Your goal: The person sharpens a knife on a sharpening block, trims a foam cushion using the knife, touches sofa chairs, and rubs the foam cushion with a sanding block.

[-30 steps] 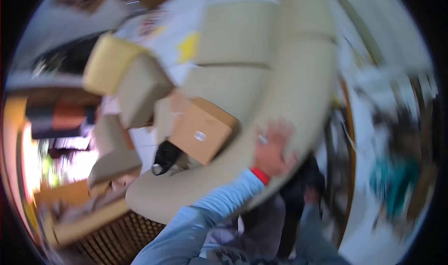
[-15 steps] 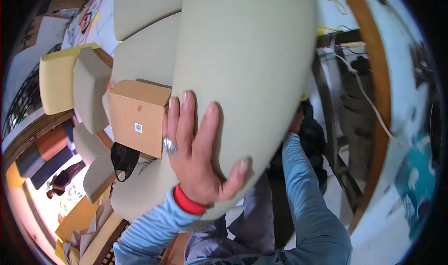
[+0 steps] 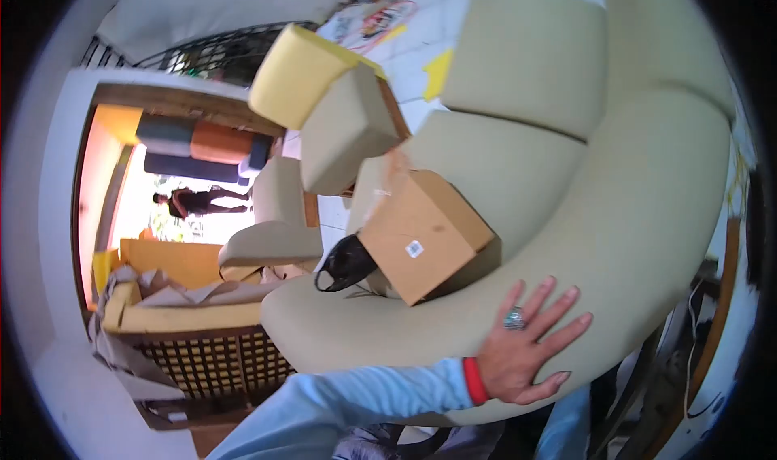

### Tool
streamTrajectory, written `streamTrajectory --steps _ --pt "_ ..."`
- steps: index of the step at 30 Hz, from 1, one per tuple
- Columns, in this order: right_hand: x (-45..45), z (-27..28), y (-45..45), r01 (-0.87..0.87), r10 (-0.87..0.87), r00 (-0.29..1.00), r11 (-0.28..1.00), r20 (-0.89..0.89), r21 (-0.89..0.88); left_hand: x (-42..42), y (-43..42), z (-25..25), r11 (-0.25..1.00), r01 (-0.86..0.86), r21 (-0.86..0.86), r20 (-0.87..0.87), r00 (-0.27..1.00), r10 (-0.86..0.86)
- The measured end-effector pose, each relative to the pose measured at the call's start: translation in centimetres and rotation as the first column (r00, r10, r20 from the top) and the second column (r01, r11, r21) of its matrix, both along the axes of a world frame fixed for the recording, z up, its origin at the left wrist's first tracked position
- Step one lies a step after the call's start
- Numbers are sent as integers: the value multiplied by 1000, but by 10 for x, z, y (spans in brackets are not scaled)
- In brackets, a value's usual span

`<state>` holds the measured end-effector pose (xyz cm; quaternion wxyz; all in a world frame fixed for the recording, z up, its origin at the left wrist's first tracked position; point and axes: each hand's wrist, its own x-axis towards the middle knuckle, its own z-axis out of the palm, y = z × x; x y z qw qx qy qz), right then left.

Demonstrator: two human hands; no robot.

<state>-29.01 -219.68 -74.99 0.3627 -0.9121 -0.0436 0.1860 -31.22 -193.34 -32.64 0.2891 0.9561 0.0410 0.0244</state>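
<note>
My left hand (image 3: pixel 530 348) lies flat on the pale beige padded sofa back (image 3: pixel 647 241), fingers spread and holding nothing. It wears a large ring and a red wristband. A closed cardboard box (image 3: pixel 433 237) with a small white label sits on the sofa seat (image 3: pixel 510 168), a short way from my fingertips. Beside the box is a crumpled black plastic bag (image 3: pixel 346 264). Below the sofa back, only the blue sleeve (image 3: pixel 564 428) of my right arm shows; the right hand itself is hidden behind the sofa.
A beige chair (image 3: pixel 348 128) with a yellow back stands past the sofa. An unfinished frame with webbing (image 3: pixel 214 359) is at lower left. A person (image 3: pixel 198 201) stands beyond the doorway. At right, a white cable (image 3: pixel 690 338) hangs near a wooden edge.
The view has swung toward the room and doorway, so the box and sofa appear farther right. My left hand stays flat on the sofa back. My right hand has gone out of sight.
</note>
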Motion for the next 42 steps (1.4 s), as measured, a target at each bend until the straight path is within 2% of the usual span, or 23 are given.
streamTrajectory --steps 2,5,6,7,11,12,14,15,16,17,18,19,20,22,23,24,25,26,28,31,35,38,42 --pt "-23 51 -13 49 -43 997 994 -59 94 -1 -6 2 1000 3 2 5 1000 -3" --pt "-71 166 -22 170 -62 946 931 -317 325 -6 -1 18 1000 2 9 31 1000 -2" --pt "-87 202 -24 -38 29 998 985 -59 -168 -8 0 25 1000 -2 0 29 1000 2" --pt "-101 243 -30 -93 90 996 972 -25 -215 -12 0 34 1000 -5 -12 31 1000 5" --pt "-153 439 -2 -360 351 918 933 -183 -21 -78 6 63 984 133 -115 35 991 -130" --pt "-162 458 -2 -461 451 850 887 -273 29 -116 6 64 959 227 -167 24 974 -226" --pt "-203 506 21 -222 339 856 923 -392 313 -223 11 82 857 345 -383 -23 924 -382" --pt "-223 597 70 -456 463 836 885 -294 97 -277 20 86 782 352 -514 -72 891 -448" --pt "-247 629 94 -470 457 834 882 -311 37 -328 35 107 743 269 -613 -149 884 -443" --pt "-273 654 118 -483 452 829 876 -330 -15 -382 53 128 565 149 -812 -122 902 -414" --pt "-302 669 136 -495 445 822 867 -357 -60 -432 56 110 541 174 -823 -5 950 -312" --pt "-327 633 136 -387 471 844 866 -256 316 -477 75 125 576 138 -806 -81 938 -337" --pt "-356 652 175 -419 539 814 803 -215 424 -518 99 144 609 103 -786 -157 920 -359" --pt "-420 669 248 -303 508 838 739 -202 601 -583 134 151 540 -4 -842 -161 956 -244" --pt "-441 663 274 -305 541 821 688 -185 658 -611 162 181 448 -118 -886 -245 940 -238" --pt "-473 681 310 -257 460 877 693 -139 674 -636 183 190 472 -114 -874 -209 966 -154" --pt "-495 682 335 -145 389 894 718 -220 681 -660 202 193 497 -116 -860 -173 983 -69" --pt "-510 686 353 -332 416 909 729 -2 598 -679 225 193 544 -160 -824 -213 976 -37" --pt "-532 693 388 -624 487 768 713 415 319 -711 266 195 629 -257 -734 -319 948 15" --pt "-549 709 426 -939 843 341 324 416 113 -736 319 202 667 -331 -667 -412 910 40" --pt "-577 710 477 -992 930 -128 -113 344 -64 -752 354 224 620 -390 -680 -442 894 78" --pt "-577 709 517 -976 919 -186 -214 348 43 -765 376 222 617 -455 -642 -507 855 104" --pt "-572 714 567 -947 918 -274 -310 286 90 -774 414 202 477 -351 -806 -379 925 40"
